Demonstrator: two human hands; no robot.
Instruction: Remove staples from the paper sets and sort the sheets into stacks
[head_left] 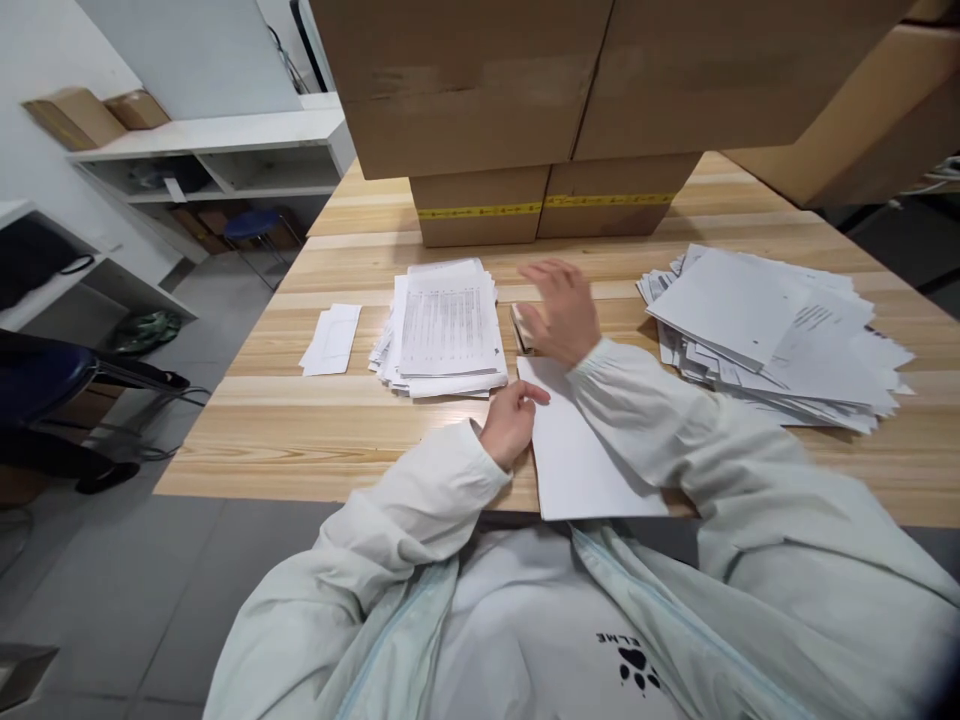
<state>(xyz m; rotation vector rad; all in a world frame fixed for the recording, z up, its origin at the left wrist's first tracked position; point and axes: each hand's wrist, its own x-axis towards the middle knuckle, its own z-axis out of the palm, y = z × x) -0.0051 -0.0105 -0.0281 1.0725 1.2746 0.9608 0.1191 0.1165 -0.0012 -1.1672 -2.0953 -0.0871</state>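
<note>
White sheets [592, 455] lie in front of me at the table's near edge, blank side up. My left hand [512, 422] is closed at their upper left edge, with a finger resting on top of the paper. Just above the sheets, my right hand [561, 312] is raised with its fingers stretched out, slightly blurred and holding nothing. Beneath its fingertips is a small dark and beige object [521, 330], mostly hidden, whose kind I cannot make out. A stack of printed pages [448, 325] lies to the left of my hands.
A loose pile of papers [772, 330] covers the right of the wooden table [262, 440]. Small white slips [331, 338] lie on the left. Stacked cardboard boxes [480, 100] stand at the back. A blue stool [253, 224] and white shelves [247, 130] are beyond.
</note>
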